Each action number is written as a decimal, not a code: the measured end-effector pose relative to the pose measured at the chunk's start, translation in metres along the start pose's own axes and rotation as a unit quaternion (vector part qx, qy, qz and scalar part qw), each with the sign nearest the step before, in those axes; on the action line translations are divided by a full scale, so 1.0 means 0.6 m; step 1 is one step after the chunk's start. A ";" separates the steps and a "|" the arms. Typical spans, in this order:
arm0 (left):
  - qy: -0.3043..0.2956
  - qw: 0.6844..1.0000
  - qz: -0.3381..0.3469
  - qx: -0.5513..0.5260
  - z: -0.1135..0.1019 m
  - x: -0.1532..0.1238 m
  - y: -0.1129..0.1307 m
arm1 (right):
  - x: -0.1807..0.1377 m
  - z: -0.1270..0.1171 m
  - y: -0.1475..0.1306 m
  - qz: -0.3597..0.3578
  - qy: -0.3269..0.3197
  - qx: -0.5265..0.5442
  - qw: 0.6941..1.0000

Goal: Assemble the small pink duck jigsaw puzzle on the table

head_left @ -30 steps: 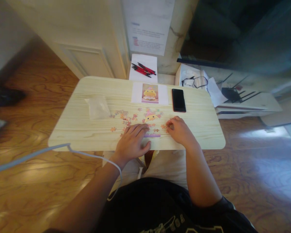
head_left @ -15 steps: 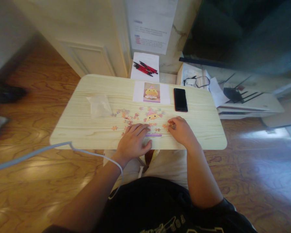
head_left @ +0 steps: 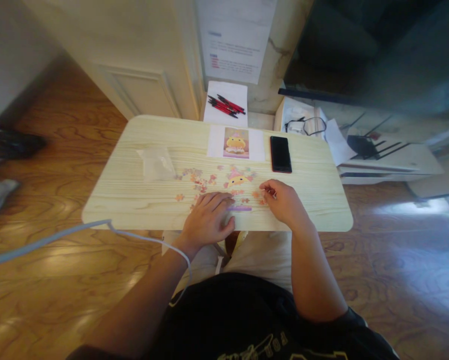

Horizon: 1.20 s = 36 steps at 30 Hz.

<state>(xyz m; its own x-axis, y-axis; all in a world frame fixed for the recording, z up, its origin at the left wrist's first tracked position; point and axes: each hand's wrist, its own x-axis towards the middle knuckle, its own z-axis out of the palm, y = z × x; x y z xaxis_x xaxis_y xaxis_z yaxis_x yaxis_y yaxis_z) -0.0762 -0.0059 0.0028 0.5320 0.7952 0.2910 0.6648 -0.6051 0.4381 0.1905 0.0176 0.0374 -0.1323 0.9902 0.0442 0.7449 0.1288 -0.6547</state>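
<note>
My left hand (head_left: pixel 209 215) lies flat on the light wood-grain table (head_left: pixel 314 210), fingers stretched out over the lower left of a partly joined jigsaw puzzle (head_left: pixel 236 180) with a yellow face and pink top. Just below its fingertips runs a purple joined strip (head_left: pixel 241 208). My right hand (head_left: pixel 282 201) is closed in a pinch right of the puzzle; a small puzzle piece seems to be between its fingertips, mostly hidden. Beside those fingertips lie a few orange loose pieces (head_left: pixel 256 194). More loose puzzle pieces (head_left: pixel 198 180) are scattered left of the puzzle.
Behind the puzzle lies a sheet with a reference picture (head_left: pixel 236 143), with a black phone (head_left: pixel 280 154) to its right. A clear plastic bag (head_left: pixel 157 164) rests at the left. Red pens (head_left: pixel 226 106) lie on paper beyond the table. A grey cable (head_left: pixel 52 242) crosses my left wrist.
My right hand has shifted slightly, its fingertips lifting off the orange pieces, which now show more plainly. My left hand stays in place. The view has moved a little.
</note>
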 end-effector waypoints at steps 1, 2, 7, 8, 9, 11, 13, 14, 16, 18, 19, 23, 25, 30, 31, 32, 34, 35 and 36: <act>0.018 1.000 -0.019 -0.001 0.001 -0.001 -0.002 | -0.001 0.003 -0.004 -0.006 -0.003 0.007 1.000; 0.037 0.999 -0.039 -0.002 0.003 -0.001 -0.004 | -0.002 0.008 -0.008 -0.010 -0.010 0.013 1.000; 0.046 0.998 -0.050 0.013 0.004 0.001 -0.005 | -0.002 0.041 -0.021 -0.014 -0.029 0.021 0.999; 0.037 0.998 -0.040 0.018 0.003 0.001 -0.004 | 0.000 0.046 -0.022 -0.018 -0.025 0.014 0.999; 0.030 0.999 -0.030 0.023 0.002 0.001 -0.003 | 0.003 0.050 -0.022 -0.022 -0.022 0.004 0.999; 0.022 0.999 -0.009 0.028 0.001 0.000 0.000 | 0.009 0.054 -0.022 -0.034 -0.019 -0.017 0.999; 0.016 0.999 0.015 0.031 0.000 -0.001 0.001 | 0.015 0.054 -0.021 -0.043 -0.021 -0.035 0.998; 0.012 0.999 0.026 0.033 0.000 -0.002 0.001 | 0.018 0.054 -0.020 -0.046 -0.023 -0.042 0.998; 0.003 0.998 0.046 0.036 -0.001 -0.004 0.000 | 0.022 0.053 -0.019 -0.050 -0.023 -0.053 0.997; -0.002 0.997 0.060 0.037 -0.001 -0.005 -0.001 | 0.023 0.053 -0.017 -0.054 -0.018 -0.060 0.997; -0.004 0.997 0.066 0.036 0.000 -0.006 -0.001 | 0.023 0.053 -0.017 -0.055 -0.015 -0.062 0.996; -0.005 0.996 0.080 0.038 0.000 -0.007 -0.002 | 0.019 0.054 -0.018 -0.054 -0.011 -0.065 0.996; -0.010 0.996 0.084 0.042 0.000 -0.007 -0.002 | 0.017 0.055 -0.020 -0.050 -0.010 -0.060 0.997; -0.023 0.996 0.076 0.044 -0.002 -0.006 0.000 | 0.013 0.054 -0.020 -0.038 -0.001 -0.048 0.998; -0.024 0.996 0.074 0.042 -0.002 -0.006 0.000 | 0.011 0.054 -0.019 -0.033 0.000 -0.044 0.999; -0.024 0.996 0.070 0.040 -0.003 -0.006 0.001 | 0.010 0.054 -0.019 -0.028 0.002 -0.041 0.999; -0.023 0.997 0.059 0.037 -0.002 -0.005 0.002 | 0.008 0.052 -0.018 -0.024 0.004 -0.039 0.999; -0.023 0.998 0.054 0.036 -0.002 -0.005 0.003 | 0.007 0.052 -0.017 -0.025 0.005 -0.040 0.999; -0.024 0.998 0.050 0.035 -0.002 -0.004 0.004 | 0.007 0.052 -0.017 -0.026 0.008 -0.043 0.999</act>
<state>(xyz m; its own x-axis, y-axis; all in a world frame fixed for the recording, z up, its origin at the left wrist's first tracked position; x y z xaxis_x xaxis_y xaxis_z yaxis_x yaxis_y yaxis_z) -0.0766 -0.0093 0.0041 0.6209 0.7285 0.2895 0.6412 -0.6844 0.3471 0.1622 0.0187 0.0209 -0.1621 0.9828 0.0882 0.7906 0.1829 -0.5844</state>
